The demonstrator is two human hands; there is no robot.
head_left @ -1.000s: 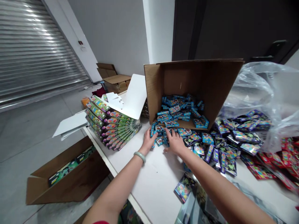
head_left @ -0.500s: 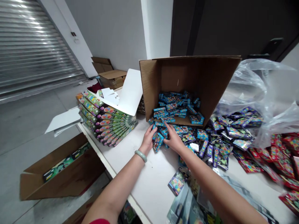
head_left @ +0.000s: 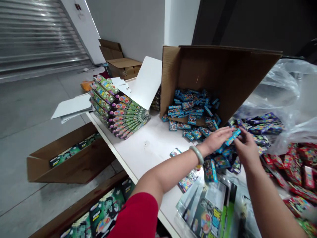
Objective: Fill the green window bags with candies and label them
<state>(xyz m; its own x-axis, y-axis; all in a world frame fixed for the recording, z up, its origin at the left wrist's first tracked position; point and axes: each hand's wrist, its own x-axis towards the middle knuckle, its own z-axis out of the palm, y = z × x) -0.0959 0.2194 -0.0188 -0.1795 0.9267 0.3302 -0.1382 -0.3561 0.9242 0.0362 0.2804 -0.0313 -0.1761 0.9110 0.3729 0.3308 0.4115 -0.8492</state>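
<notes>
Left hand (head_left: 215, 141) is half open with its fingertips on a small blue pack (head_left: 232, 137), and the right hand (head_left: 246, 148) is pinching that pack up off the table (head_left: 146, 155). Loads of loose packs (head_left: 221, 162) lie right under the hands, and more fill the tipped cardboard box (head_left: 218, 66) just ahead. Red packs (head_left: 292, 168) are spread to the right, and a neat stack of green boxes (head_left: 121, 112) sits left of the hands.

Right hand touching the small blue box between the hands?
Touching. The head view shows the right hand with its fingers closed on the upper end of the small blue box, with no gap.
</notes>
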